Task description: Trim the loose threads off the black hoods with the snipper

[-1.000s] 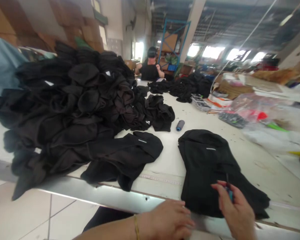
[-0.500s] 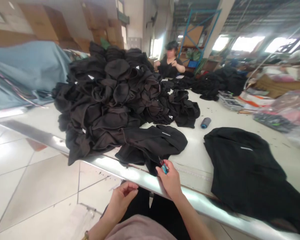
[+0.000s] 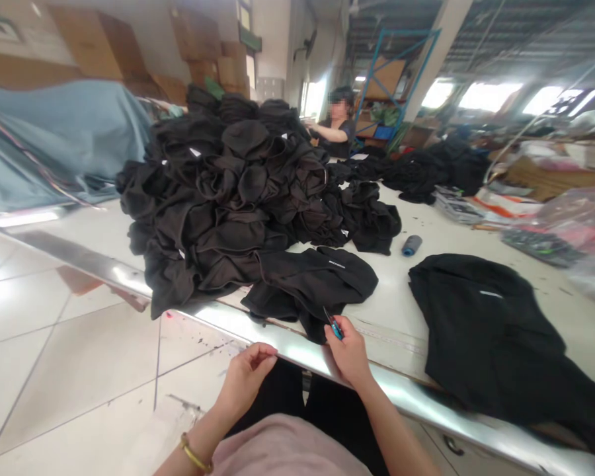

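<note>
Small thread snips (image 3: 336, 328) with blue on the handle are in my right hand (image 3: 350, 350), their dark tips pointing up at a black garment. That black garment (image 3: 322, 277) lies at the table's near edge with a small white label on it. My left hand (image 3: 250, 375) is by the table edge, thumb and fingers pinched together; whatever is between them, if anything, is too small to make out. On the right lies a flat stack of black garments (image 3: 486, 330), the top one with a similar label.
A big heap of black garments (image 3: 238, 178) covers the table's left half. A thread spool (image 3: 412, 245) stands beyond the stack. Plastic bags (image 3: 575, 225) and papers lie far right. Across the table is another person (image 3: 340, 125). The metal table edge (image 3: 297, 350) runs before me.
Both hands have shifted slightly, the right one a little rightward with the snips. The view has turned slightly. The person across the table has stretched an arm toward the heap.
</note>
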Tool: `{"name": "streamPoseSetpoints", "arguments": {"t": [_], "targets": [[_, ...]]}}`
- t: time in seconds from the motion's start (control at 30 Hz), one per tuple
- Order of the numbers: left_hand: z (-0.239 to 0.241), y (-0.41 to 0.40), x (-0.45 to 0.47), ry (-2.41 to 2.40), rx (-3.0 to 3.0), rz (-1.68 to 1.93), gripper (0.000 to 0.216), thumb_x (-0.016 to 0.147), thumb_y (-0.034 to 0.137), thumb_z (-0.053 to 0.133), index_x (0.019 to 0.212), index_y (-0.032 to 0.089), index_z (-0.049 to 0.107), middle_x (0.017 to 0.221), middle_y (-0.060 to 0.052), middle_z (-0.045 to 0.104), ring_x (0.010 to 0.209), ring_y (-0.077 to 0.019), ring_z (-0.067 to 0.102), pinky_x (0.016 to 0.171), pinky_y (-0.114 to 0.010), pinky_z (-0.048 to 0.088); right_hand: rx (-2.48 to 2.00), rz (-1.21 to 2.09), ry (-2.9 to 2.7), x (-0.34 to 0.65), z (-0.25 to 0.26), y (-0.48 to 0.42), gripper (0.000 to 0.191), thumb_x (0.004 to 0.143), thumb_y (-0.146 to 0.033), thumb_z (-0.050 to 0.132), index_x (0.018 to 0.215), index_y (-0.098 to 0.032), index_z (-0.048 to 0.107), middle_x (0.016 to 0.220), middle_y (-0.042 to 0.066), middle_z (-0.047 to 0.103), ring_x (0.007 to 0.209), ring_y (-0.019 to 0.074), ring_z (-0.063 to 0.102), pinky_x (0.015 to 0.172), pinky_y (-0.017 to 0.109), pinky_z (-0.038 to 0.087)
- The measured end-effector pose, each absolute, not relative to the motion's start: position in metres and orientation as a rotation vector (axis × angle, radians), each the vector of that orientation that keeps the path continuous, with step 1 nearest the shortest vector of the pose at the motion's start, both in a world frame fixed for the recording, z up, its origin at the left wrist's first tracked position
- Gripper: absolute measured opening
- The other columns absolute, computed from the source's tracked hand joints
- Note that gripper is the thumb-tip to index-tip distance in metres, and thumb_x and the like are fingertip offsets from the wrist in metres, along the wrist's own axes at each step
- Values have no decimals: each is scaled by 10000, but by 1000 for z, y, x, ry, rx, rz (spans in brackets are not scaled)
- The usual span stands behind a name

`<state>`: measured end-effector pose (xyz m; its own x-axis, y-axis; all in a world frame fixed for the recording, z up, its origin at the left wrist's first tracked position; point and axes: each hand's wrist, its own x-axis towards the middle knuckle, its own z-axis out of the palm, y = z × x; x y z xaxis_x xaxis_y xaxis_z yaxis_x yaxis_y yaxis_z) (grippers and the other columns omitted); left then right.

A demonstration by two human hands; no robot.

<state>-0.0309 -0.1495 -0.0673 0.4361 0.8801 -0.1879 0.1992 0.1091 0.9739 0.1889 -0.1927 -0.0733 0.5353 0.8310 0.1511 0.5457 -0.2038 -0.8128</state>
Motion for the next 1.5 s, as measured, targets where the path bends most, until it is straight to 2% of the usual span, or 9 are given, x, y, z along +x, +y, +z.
{"name": "streamPoseSetpoints", "arguments": {"t": [0.27, 0.5, 0.63, 0.73, 0.93, 1.1, 1.23, 1.33, 1.5], "targets": [[-83, -146, -49, 1059, 1280, 688, 241, 728, 362, 613, 858, 160, 591, 754, -22, 617, 727, -153, 548, 703, -264, 412, -1901, 420, -1125, 189, -73, -191, 258, 796, -401, 467, 884, -182, 571, 712, 21, 616, 644, 172, 546, 637, 281, 417], [-60, -112, -39, 1103, 816, 831, 465, 718, 421, 628, 1081, 157, 509, 896, -60, 624, 693, -122, 590, 587, -219, 442, -1828, 459, -957, 188, -78, -191, 266, 759, -416, 538, 873, -180, 588, 746, 16, 628, 643, 153, 556, 619, 263, 432], [-48, -93, -16, 1123, 719, 891, 358, 692, 460, 636, 797, 134, 530, 729, -19, 597, 484, -53, 473, 413, -161, 332, -1622, 596, -530, 204, -72, -197, 308, 668, -414, 638, 858, -182, 573, 463, -83, 460, 371, 78, 383, 366, 192, 307], [-46, -98, 7, 1080, 787, 859, 346, 684, 447, 642, 659, 140, 483, 574, 29, 520, 425, -36, 373, 390, -158, 269, -1542, 477, -257, 224, -55, -208, 285, 643, -408, 666, 789, -197, 540, 383, -122, 351, 295, 49, 260, 295, 171, 199], [-52, -142, 44, 885, 1001, 648, 253, 716, 368, 621, 776, 124, 595, 608, 25, 513, 543, -67, 427, 524, -187, 346, -1740, 247, -877, 211, -19, -205, 316, 674, -381, 674, 909, -182, 602, 669, -2, 624, 549, 125, 567, 536, 235, 482], [-53, -151, 39, 806, 1091, 584, 216, 746, 352, 587, 768, 137, 598, 626, 21, 501, 580, -80, 433, 552, -203, 365, -1653, 420, -1562, 182, -39, -161, 309, 723, -272, 610, 1023, -207, 581, 996, 69, 651, 890, 213, 612, 790, 341, 489], [-51, -147, 19, 912, 1053, 495, 215, 730, 337, 585, 807, 136, 593, 630, 10, 511, 599, -100, 484, 542, -210, 386, -1707, 446, -1576, 191, -60, -144, 194, 760, -235, 513, 910, -190, 627, 848, 52, 667, 770, 195, 622, 721, 311, 486], [-51, -143, 12, 946, 1032, 492, 276, 727, 338, 574, 920, 140, 571, 657, 1, 519, 613, -119, 512, 540, -223, 405, -1709, 608, -1220, 208, -54, -152, 180, 727, -307, 575, 838, -177, 629, 740, 30, 656, 667, 167, 605, 639, 272, 479], [-51, -124, 32, 1064, 1362, 855, 627, 651, 214, 642, 1239, 237, 429, 1069, -70, 527, 767, -156, 535, 664, -274, 447, -1545, 788, -699, 217, -10, -181, 298, 594, -331, 718, 832, -177, 623, 711, 21, 648, 622, 159, 594, 559, 263, 481]]}}
